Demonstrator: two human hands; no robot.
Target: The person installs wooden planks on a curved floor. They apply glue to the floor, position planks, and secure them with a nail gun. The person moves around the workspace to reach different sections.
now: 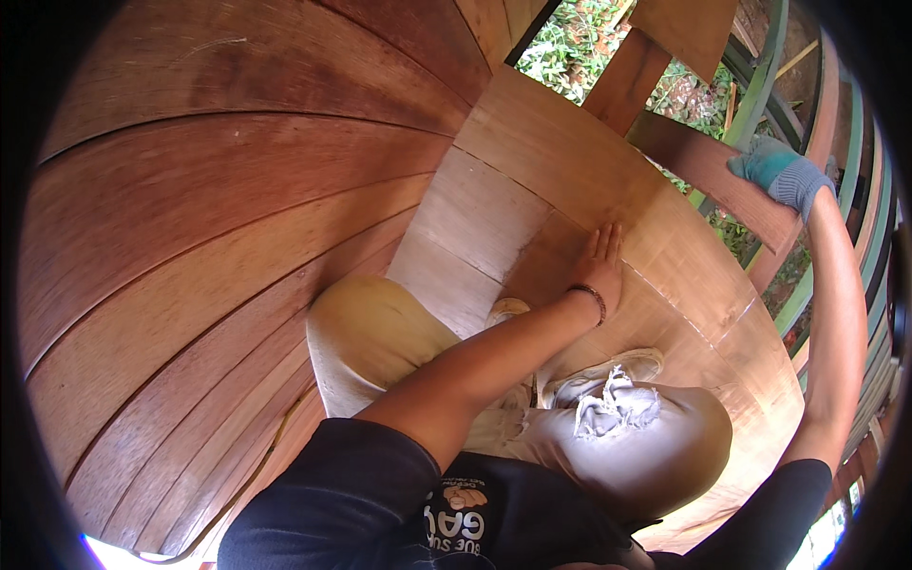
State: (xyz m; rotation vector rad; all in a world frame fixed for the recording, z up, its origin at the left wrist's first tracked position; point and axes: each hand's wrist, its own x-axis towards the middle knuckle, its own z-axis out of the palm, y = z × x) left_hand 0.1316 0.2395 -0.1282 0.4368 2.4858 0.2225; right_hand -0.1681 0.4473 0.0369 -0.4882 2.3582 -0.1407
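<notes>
My left hand point(600, 268), bare with a dark bracelet at the wrist, lies flat with fingers stretched out on the brown wooden floor panels point(532, 119). Out to the right, my right hand point(781, 174) wears a grey and teal knit glove. Its fingers are curled over the edge of a reddish-brown wooden plank point(714, 179), near the plank's right end; the far side of the grip is hidden. This plank lies across an opening beside the panels, with another brown board point(629, 81) meeting it further off.
A curved wall of reddish planks point(247, 180) rises on the left. Green and brown slats point(765, 76) form an open frame at the right, with plants point(575, 47) showing through the gaps. My bent knees point(655, 456) and feet rest on the panels below my left hand.
</notes>
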